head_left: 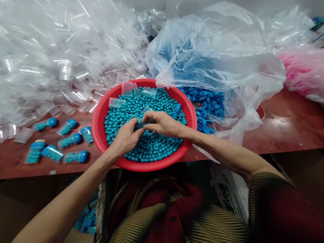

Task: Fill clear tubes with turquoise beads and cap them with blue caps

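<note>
A red basin (98, 126) full of small blue balls (151, 152) stands at the table's front edge. Over the balls, my left hand (127, 136) and my right hand (162, 124) meet with bent fingers. Between the fingertips is a small clear tube (139, 124), with blue showing through; the fingers hide much of it. Several clear tubes (116, 102) lie on the balls toward the basin's back. A blue cap (176, 111) rests on the balls to the right of my right hand.
Left of the basin lie several ball-filled tubes with blue caps (70, 140). Behind is a large heap of clear tubes (43, 46). Blue caps (206, 108) spill from a plastic bag (215, 50) at right. A box of capped tubes (87, 215) sits below the table (293, 124).
</note>
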Available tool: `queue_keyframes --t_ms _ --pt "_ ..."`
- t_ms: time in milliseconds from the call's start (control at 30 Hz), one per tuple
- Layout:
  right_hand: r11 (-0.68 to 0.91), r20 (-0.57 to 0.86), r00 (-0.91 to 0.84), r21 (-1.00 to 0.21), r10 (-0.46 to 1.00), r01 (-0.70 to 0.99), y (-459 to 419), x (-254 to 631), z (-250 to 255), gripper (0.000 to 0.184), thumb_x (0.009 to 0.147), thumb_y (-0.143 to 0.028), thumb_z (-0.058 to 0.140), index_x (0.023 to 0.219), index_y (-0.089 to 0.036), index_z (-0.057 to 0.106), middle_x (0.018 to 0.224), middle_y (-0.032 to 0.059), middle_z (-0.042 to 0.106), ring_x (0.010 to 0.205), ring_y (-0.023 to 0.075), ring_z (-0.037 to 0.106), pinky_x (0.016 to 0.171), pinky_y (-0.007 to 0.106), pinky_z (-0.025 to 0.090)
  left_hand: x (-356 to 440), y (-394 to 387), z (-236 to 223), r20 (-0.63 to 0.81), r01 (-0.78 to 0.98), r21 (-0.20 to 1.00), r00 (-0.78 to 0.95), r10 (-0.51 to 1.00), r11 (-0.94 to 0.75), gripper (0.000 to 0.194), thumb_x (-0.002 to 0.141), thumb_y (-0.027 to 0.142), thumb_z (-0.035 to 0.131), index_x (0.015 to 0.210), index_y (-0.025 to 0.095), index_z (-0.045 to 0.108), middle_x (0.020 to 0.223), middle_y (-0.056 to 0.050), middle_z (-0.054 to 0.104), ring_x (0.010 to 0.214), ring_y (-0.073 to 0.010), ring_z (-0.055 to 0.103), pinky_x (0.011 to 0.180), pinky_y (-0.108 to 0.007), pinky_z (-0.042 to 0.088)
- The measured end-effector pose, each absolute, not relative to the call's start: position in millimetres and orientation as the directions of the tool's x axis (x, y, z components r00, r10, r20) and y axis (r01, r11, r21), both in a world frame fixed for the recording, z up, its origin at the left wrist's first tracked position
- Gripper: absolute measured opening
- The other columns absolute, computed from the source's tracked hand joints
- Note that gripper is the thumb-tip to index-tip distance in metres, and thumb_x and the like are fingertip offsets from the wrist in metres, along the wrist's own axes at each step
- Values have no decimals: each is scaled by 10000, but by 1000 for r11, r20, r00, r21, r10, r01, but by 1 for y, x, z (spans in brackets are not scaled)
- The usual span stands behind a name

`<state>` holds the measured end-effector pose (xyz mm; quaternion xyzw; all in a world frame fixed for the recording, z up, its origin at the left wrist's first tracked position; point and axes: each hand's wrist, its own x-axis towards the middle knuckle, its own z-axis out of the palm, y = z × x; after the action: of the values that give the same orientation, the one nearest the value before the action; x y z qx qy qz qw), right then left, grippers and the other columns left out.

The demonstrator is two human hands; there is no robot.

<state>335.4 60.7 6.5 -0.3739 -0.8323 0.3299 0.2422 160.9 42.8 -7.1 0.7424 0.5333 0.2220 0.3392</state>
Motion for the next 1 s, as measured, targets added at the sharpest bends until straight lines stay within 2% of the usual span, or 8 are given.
queue_keyframes --t_ms 133,267,400,500,600,700,900,1000 --pt "543 -29 -679 -577 734 611 53 342 21 58 852 -201 559 879 -153 574 810 10 605 742 136 523 649 237 338 162 42 -6 -107 489 864 410 906 -119 141 739 318 523 711 188 477 626 44 450 565 -113 435 520 -237 386" --pt "564 -157 -633 -331 758 757 45 364 35 109 894 -224 505 932 -171 593 895 32 627 802 153 538 631 247 313 164 33 4 -281 423 900 384 880 103 203 725 353 560 837 185 537 599 56 478 482 -99 443 443 -221 363" --pt "516 -115 -512 6 851 856 50 391 39 245 936 -159 369 989 -172 608 1007 86 616 865 190 521 649 291 305 167 26 13 -433 287 895 370 822 342 324 717 392 620 940 175 531 640 31 572 539 -119 562 464 -210 417" --pt "503 -93 -494 176 864 846 61 404 31 278 938 -170 359 937 -153 637 1021 128 605 940 247 487 701 339 299 167 23 17 -458 165 888 407 790 430 360 701 405 657 931 166 518 648 14 604 549 -125 597 463 -202 424" --pt "522 -101 -514 238 852 819 68 407 21 293 938 -178 354 927 -153 645 1003 135 603 962 270 475 744 369 290 167 22 16 -468 110 878 400 788 465 369 687 425 676 884 166 502 651 11 613 531 -118 603 448 -188 410" --pt "527 -85 -524 251 848 812 68 404 16 299 945 -199 338 945 -154 634 979 133 607 961 275 482 753 373 283 167 22 14 -471 136 879 397 788 457 385 688 452 673 877 170 492 660 8 621 521 -121 608 432 -184 401" --pt "521 -166 -495 204 853 829 58 390 12 316 949 -146 269 1056 -120 565 921 128 631 849 232 542 678 338 280 170 21 12 -423 152 906 382 822 395 337 712 413 649 887 175 486 706 4 629 533 -119 607 431 -189 408" --pt "530 -170 -505 181 846 828 58 389 7 260 944 -206 342 1104 -134 534 966 115 632 867 227 552 678 320 297 170 21 14 -390 127 920 384 837 371 309 728 380 638 907 174 493 692 12 624 533 -108 598 451 -191 414"
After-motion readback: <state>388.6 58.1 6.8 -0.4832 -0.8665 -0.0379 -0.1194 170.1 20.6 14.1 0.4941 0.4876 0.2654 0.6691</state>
